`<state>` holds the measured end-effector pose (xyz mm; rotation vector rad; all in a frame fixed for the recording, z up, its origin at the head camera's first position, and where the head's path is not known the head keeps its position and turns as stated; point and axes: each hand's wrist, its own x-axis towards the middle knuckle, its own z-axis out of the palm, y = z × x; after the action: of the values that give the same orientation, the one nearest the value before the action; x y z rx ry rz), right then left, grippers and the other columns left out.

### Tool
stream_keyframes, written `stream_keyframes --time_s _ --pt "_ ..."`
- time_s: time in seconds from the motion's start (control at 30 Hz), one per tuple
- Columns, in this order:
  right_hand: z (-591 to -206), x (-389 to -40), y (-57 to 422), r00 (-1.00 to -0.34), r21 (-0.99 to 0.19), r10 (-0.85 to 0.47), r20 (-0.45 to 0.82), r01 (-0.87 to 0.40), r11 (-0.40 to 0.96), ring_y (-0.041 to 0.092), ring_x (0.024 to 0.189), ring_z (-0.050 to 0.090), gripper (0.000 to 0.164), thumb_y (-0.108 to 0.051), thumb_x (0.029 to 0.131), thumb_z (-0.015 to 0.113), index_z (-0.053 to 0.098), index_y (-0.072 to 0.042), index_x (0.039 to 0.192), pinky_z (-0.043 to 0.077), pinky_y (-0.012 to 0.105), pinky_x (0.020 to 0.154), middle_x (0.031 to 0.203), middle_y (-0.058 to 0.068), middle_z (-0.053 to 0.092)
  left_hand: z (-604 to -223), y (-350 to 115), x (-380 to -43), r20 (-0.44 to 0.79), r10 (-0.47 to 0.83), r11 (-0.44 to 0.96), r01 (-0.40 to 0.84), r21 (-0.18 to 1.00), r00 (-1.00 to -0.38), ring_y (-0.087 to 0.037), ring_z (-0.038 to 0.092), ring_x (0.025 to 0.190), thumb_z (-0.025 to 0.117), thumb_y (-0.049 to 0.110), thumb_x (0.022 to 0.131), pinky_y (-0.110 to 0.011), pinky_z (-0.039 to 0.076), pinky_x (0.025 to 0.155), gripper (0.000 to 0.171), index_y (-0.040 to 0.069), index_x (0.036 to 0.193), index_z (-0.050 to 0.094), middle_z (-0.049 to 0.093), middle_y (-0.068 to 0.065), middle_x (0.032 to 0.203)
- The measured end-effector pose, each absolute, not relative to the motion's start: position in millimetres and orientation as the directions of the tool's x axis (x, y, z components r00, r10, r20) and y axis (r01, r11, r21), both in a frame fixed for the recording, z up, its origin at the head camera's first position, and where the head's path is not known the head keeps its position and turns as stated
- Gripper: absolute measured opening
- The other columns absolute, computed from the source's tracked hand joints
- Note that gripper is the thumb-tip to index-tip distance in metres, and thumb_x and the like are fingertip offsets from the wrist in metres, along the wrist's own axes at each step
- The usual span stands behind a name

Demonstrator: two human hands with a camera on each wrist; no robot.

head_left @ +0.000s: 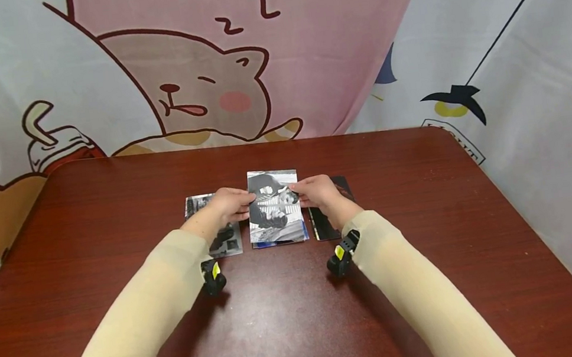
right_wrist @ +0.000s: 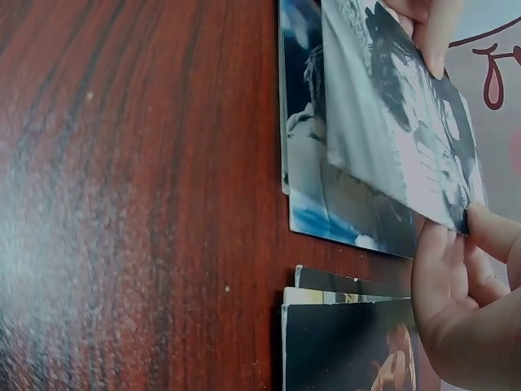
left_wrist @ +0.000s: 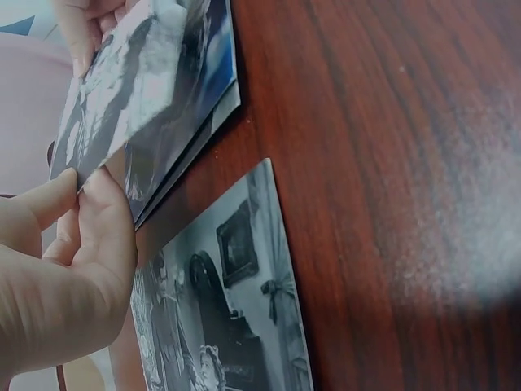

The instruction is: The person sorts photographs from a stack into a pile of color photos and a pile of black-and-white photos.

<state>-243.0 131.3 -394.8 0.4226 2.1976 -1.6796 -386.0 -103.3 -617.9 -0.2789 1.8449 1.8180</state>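
Observation:
A black-and-white photo print (head_left: 276, 218) is held up over the middle pile. My left hand (head_left: 227, 205) pinches its left edge between thumb and fingers, and my right hand (head_left: 320, 192) pinches the right edge. In both wrist views the print tilts above a bluish photo (right_wrist: 342, 213) on the middle pile. Below my left hand lies a grey photo (left_wrist: 232, 301) showing a framed picture and dark furniture. Dark photos (right_wrist: 350, 346) in a small stack lie under my right hand, partly covered by it in the head view.
All the photos lie on a reddish-brown wooden table (head_left: 282, 322), near its far edge. Behind that edge hangs a curtain (head_left: 333, 36) with cartoon animals. A black wrist camera (head_left: 213, 276) sits on the left wrist, another camera (head_left: 343, 253) on the right.

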Motion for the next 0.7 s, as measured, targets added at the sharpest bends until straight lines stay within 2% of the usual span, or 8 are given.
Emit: stream_keyframes --time_s 0.1,0.23,0.33,0.5,0.7 --pt "-394 -241 132 -0.895 -0.867 -0.001 -0.447 0.433 0.247 0.006 0.056 0.052 0.034 -0.014 0.090 0.062 0.060 0.006 0.117 0.052 0.016 0.054 0.072 -0.002 0.053 -573 -99 -357 -0.506 0.210 0.051 -0.507 0.860 -0.837 -0.015 0.062 0.069 0.083 0.026 0.070 -0.031 0.060 0.066 0.050 0.011 0.112 0.062 0.065 -0.002 0.084" --pt "-391 -237 131 -0.885 -0.863 -0.042 -0.463 0.440 0.250 0.005 0.055 0.051 0.034 -0.012 0.089 0.063 0.058 0.007 0.118 0.050 0.015 0.053 0.067 -0.006 0.054 -509 -97 -314 -0.489 0.211 0.038 -0.493 0.869 -0.846 -0.011 0.057 0.067 0.077 0.020 0.078 -0.025 0.059 0.065 0.043 0.007 0.115 0.061 0.062 -0.001 0.082" --pt "-390 -236 129 -0.881 -0.859 -0.047 -0.470 0.446 0.250 0.005 0.055 0.051 0.035 -0.012 0.088 0.064 0.058 0.007 0.117 0.049 0.014 0.052 0.068 -0.006 0.054 -487 -97 -299 -0.494 0.209 0.051 -0.495 0.867 -0.844 -0.012 0.055 0.066 0.077 0.020 0.078 -0.023 0.058 0.064 0.042 0.005 0.115 0.061 0.059 -0.001 0.080" --pt "-390 -237 129 -0.882 -0.860 -0.037 -0.470 0.448 0.244 0.006 0.056 0.051 0.036 -0.012 0.087 0.066 0.058 0.007 0.117 0.050 0.015 0.052 0.070 -0.005 0.054 -483 -99 -298 -0.491 0.237 0.034 -0.499 0.866 -0.838 -0.012 0.056 0.062 0.078 0.018 0.077 -0.025 0.059 0.063 0.042 0.003 0.112 0.061 0.058 -0.002 0.075" --pt "-386 -236 124 -0.889 -0.874 -0.062 -0.454 0.430 0.227 0.006 0.057 0.052 0.034 -0.011 0.087 0.065 0.058 0.008 0.115 0.050 0.014 0.052 0.069 -0.004 0.055 -414 -95 -254 -0.522 0.213 0.112 -0.510 0.853 -0.826 -0.006 0.052 0.059 0.067 0.014 0.087 -0.015 0.054 0.059 0.043 0.000 0.124 0.053 0.053 0.003 0.069"
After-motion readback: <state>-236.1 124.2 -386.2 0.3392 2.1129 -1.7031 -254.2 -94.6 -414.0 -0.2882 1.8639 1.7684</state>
